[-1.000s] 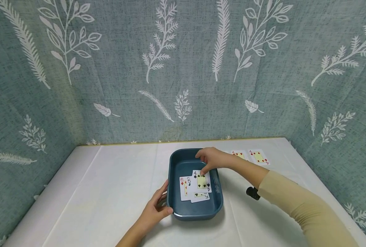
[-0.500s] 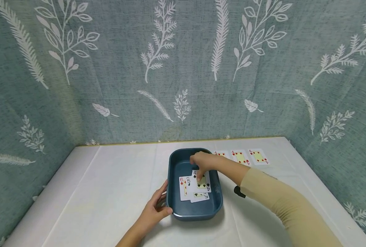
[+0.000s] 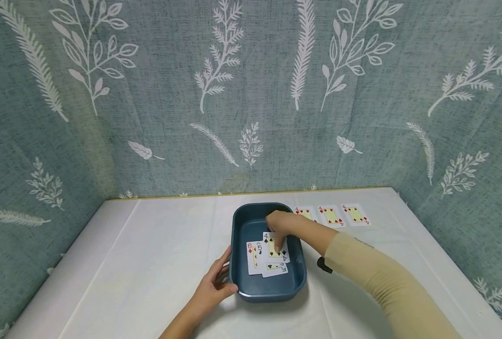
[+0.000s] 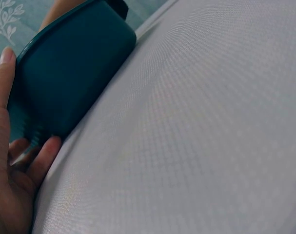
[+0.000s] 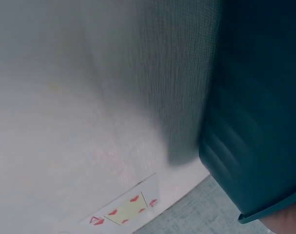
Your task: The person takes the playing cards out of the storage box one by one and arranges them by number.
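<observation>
A deep blue plastic tub (image 3: 243, 226) stands on the white table. Inside lie overlapping playing cards: a four of spades (image 3: 270, 254) on top, with a six of diamonds (image 3: 251, 263) and fives (image 3: 272, 272) partly under it. My left hand (image 3: 208, 293) holds the tub's near-left corner, thumb at the corner and fingers along the left side. In the left wrist view, the left thumb (image 4: 1, 80) lies along the tub's edge. Reaching in over the far-right rim, my right hand (image 3: 279, 226) has its thumb on the four of spades. Its other fingers are bent and mostly hidden; I cannot tell whether they pinch it.
Three red fours (image 3: 331, 216) lie face up in a row behind the tub's right side, one of them a four of diamonds (image 3: 355, 215). A patterned fabric wall (image 3: 251, 103) closes off the table's back edge. A black device (image 3: 324, 265) hangs under the right sleeve.
My right hand has gone lower into the tub, its thumb moving down the four of spades. The forearm has shifted left, uncovering more of the row of fours. My left hand stays at the tub.
</observation>
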`<state>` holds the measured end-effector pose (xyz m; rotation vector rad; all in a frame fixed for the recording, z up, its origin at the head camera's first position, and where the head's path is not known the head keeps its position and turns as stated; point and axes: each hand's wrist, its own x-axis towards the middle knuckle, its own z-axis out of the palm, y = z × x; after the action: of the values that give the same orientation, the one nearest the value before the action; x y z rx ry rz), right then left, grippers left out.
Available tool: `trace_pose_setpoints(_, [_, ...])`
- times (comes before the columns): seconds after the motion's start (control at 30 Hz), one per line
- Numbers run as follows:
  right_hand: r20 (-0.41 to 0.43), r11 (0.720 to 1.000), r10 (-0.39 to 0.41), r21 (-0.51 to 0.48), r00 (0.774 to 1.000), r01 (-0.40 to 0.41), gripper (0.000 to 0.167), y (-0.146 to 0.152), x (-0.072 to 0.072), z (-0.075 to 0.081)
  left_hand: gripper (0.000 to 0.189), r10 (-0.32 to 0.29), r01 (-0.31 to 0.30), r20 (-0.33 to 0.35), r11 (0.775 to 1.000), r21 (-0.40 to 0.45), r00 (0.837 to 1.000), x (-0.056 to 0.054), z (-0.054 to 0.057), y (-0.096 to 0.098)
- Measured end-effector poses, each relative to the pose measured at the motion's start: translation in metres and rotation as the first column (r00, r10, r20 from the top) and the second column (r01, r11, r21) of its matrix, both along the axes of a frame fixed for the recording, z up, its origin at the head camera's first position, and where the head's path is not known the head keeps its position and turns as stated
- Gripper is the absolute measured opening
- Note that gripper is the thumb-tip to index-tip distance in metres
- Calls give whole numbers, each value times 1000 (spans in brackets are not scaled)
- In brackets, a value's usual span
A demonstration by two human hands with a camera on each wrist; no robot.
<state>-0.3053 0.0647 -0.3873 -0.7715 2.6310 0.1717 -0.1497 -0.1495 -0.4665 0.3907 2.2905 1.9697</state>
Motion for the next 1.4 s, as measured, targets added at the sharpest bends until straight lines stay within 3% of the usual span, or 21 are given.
trace_pose_setpoints(0.23, [32,983,-55,-176,998,59,57,2,2,0,78,-9,9,-17,1000,-1,1000,-2,-1,-1])
trace_pose_setpoints(0.47, [19,930,-70,-360,997,72,49,7,-2,-4,79,-43,44,-42,999,21,998,-3,-4,-2])
trace_pose_setpoints(0.8, [7,878,-64,-474,998,60,44,11,-3,-7,78,-25,25,-19,1000,9,1000,-2,-4,-1])
trace_pose_setpoints(0.87, [48,847,-72,-525,996,86,42,13,-4,-6,78,-27,28,-22,1000,10,999,-2,-4,-1])
trace_pose_setpoints(1.03, [205,729,-55,-660,977,180,35,19,-7,-4,77,-30,31,-27,999,11,999,-2,-3,-2])
trace_pose_setpoints(1.23, [268,634,5,-746,963,205,33,25,-9,-3,77,-15,15,-17,1000,10,1000,-2,-3,-1])
trace_pose_setpoints(1.4, [347,503,-7,-809,938,303,35,30,-11,-3,77,-14,14,-18,1000,12,1000,-2,-3,-1])
